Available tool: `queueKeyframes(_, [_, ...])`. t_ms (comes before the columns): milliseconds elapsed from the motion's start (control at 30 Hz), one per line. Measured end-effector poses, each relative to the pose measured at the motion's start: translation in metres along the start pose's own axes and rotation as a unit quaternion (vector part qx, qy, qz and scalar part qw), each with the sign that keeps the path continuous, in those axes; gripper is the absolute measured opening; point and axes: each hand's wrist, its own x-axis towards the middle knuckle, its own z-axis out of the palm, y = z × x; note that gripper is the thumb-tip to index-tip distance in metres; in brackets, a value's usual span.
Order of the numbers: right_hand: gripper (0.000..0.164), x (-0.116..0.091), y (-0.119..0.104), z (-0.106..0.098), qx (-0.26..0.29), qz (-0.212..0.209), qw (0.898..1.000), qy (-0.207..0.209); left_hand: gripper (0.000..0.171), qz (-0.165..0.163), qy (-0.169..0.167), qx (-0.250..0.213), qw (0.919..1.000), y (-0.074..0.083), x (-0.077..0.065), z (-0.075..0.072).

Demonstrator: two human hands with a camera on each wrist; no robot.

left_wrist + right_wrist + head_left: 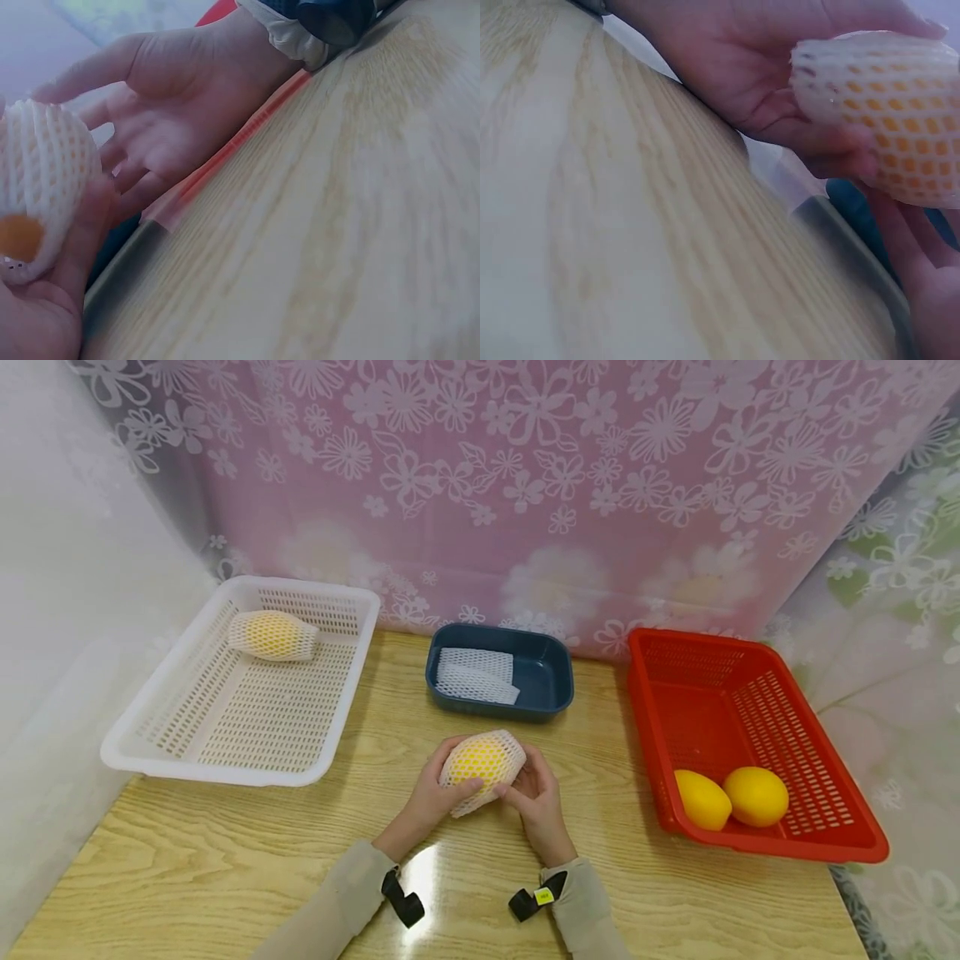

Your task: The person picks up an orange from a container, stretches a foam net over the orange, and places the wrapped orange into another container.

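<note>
Both hands hold a yellow oval fruit (480, 762) covered by a white foam net sleeve (900, 112), in front of the blue bin. The left hand (432, 791) grips its left side, thumb across the near face. At the right end, the right hand (542, 793) has its thumb on the near side and its fingers behind. In the left wrist view, the right hand (165, 97) touches the net with an outstretched thumb, and a bare orange-yellow patch shows at the net's lower end. The right wrist view has the left hand (757, 67) around the opposite end.
A white basket (217, 772) at left holds one netted yellow fruit (273, 635). Flat foam nets (476, 675) lie in the blue bin (546, 672) at the middle back. In the red basket (697, 718) at right are two bare yellow fruits (756, 797). A floral curtain hangs behind.
</note>
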Motion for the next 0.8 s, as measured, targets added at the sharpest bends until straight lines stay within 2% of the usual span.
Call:
queueKeyframes(100, [0.077,0.001,-0.001,-0.001,0.023,0.020,0.999,0.010,0.060,-0.012,-0.027,-0.005,0.9996,0.002,-0.001,0.002])
queueKeyframes(233, [0.084,0.000,-0.002,-0.003,0.057,0.035,0.997,0.029,0.053,-0.044,-0.049,0.012,0.9978,0.005,-0.001,0.004])
queueKeyframes(333, [0.083,0.001,-0.002,-0.003,0.061,0.030,0.997,0.029,0.050,-0.082,-0.062,0.020,0.9945,0.009,-0.002,0.004])
queueKeyframes(433, [0.082,0.001,-0.001,-0.004,0.053,0.014,0.998,0.023,0.055,-0.116,-0.076,0.014,0.9902,0.014,-0.003,0.002])
queueKeyframes(600, [0.080,0.001,0.003,-0.005,0.042,-0.013,0.999,-0.001,0.066,-0.145,-0.091,-0.046,0.9841,0.021,-0.003,0.001])
queueKeyframes(667, [0.076,0.001,0.004,-0.004,0.049,-0.020,0.998,-0.016,0.067,-0.151,-0.086,-0.085,0.9812,0.026,-0.003,0.000])
queueKeyframes(800, [0.062,0.001,0.005,-0.002,0.073,-0.032,0.996,-0.029,0.068,-0.169,-0.065,-0.167,0.9691,0.046,-0.008,-0.004])
